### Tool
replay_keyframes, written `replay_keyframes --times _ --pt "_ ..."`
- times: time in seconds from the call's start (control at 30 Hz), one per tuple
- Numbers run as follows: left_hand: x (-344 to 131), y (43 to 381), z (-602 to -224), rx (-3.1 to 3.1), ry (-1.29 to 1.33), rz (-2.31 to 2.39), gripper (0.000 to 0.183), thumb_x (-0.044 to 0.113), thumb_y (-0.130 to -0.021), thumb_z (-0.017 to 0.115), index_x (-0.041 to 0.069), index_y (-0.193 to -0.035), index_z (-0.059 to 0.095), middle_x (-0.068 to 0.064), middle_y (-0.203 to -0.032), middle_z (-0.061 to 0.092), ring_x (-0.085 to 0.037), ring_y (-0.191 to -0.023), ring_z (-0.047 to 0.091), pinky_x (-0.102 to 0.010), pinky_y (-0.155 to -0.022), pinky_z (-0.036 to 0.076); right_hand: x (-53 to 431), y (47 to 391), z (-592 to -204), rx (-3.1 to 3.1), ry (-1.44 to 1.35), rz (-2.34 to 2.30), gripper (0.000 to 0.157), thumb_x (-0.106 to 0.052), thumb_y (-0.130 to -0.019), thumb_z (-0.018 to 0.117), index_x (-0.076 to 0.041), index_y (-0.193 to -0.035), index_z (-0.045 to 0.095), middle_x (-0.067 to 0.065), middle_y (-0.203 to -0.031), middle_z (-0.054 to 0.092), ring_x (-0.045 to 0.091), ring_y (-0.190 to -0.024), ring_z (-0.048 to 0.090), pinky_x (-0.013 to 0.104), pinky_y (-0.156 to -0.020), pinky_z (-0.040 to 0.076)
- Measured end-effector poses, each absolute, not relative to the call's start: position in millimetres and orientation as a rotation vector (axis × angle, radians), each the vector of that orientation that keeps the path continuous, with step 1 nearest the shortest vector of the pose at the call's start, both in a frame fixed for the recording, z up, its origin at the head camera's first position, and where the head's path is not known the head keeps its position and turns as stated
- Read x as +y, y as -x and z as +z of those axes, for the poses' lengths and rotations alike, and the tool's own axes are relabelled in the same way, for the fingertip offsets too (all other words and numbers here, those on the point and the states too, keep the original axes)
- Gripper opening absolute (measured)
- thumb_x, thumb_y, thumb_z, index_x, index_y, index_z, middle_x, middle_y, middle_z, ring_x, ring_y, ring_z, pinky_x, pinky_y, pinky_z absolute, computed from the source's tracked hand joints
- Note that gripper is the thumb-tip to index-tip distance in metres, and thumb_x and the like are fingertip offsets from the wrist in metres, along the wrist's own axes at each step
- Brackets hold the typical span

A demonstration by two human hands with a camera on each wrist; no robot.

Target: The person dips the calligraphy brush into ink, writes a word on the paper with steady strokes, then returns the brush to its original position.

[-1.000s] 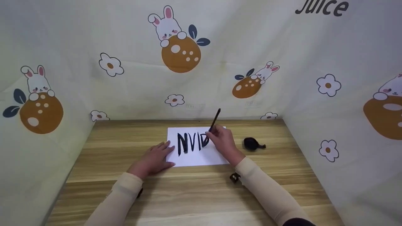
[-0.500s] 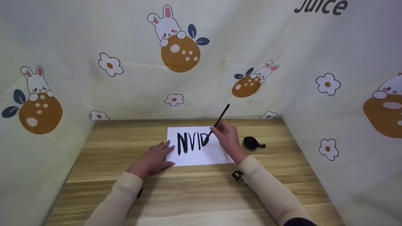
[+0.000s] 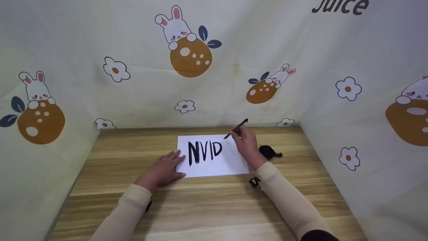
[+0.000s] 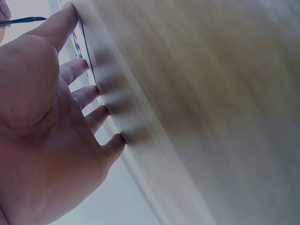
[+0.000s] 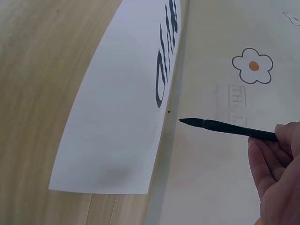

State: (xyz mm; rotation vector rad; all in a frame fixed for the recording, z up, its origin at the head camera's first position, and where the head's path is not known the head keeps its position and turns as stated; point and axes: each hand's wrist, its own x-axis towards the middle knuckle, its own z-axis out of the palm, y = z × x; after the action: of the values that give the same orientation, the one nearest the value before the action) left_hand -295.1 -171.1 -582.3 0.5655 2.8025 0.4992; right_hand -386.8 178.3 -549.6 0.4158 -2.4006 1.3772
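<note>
A white sheet of paper (image 3: 234, 157) lies on the wooden table, bearing the black painted letters "NVID" (image 3: 204, 152). My left hand (image 3: 164, 169) rests with spread fingers on the sheet's left edge; in the left wrist view the left hand (image 4: 51, 108) shows its fingertips touching down along that edge. My right hand (image 3: 246, 145) pinches a dark paintbrush (image 3: 236, 128) over the paper's upper right. In the right wrist view the paintbrush (image 5: 225, 126) has its pointed tip apart from the paper, with thumb and fingers of the right hand (image 5: 276, 164) around its handle.
A small black dish with a short handle (image 3: 267, 152) stands right of the paper, partly behind the right wrist. The wooden table (image 3: 200, 214) meets pale fabric walls (image 3: 140, 97) printed with rabbits, oranges and flowers at its back and sides.
My right hand has moved right, lifting the brush off the letter D and tilting it flatter. The whole D is now uncovered. My left hand has stayed in place.
</note>
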Motion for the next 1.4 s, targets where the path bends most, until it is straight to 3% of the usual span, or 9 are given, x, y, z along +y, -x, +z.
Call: replay_keyframes --times 0.27,1.0,1.4 --pt "-171.4 296.8 -587.6 2.819 -0.57 0.483 0.078 0.048 -0.107 0.071 0.01 -0.169 0.045 -0.021 -0.179 0.03 -0.046 -0.166 0.024 -0.073 -0.128 0.024 178.2 394.6 -554.7 -2.474 -0.386 1.349 0.008 -0.011 -0.104 0.079 -0.003 -0.108 0.078 0.008 -0.103 0.08 0.025 -0.103 0.079 0.044 -0.092 0.064" --pt "-172.6 296.6 -588.5 2.802 -0.549 0.496 0.079 0.051 -0.108 0.069 0.011 -0.171 0.042 -0.019 -0.181 0.026 -0.045 -0.167 0.018 -0.072 -0.13 0.019 179.1 399.6 -569.8 -2.491 -0.349 1.327 0.009 -0.01 -0.101 0.082 -0.004 -0.099 0.075 0.009 -0.095 0.08 0.023 -0.09 0.077 0.039 -0.079 0.063" --pt "-173.2 297.4 -587.6 2.812 -0.562 0.483 0.079 0.051 -0.108 0.069 0.01 -0.171 0.043 -0.019 -0.181 0.027 -0.046 -0.167 0.021 -0.07 -0.131 0.021 180.0 397.8 -569.5 -2.466 -0.371 1.41 0.008 -0.009 -0.1 0.082 -0.002 -0.098 0.078 0.011 -0.093 0.082 0.026 -0.089 0.079 0.042 -0.082 0.064"
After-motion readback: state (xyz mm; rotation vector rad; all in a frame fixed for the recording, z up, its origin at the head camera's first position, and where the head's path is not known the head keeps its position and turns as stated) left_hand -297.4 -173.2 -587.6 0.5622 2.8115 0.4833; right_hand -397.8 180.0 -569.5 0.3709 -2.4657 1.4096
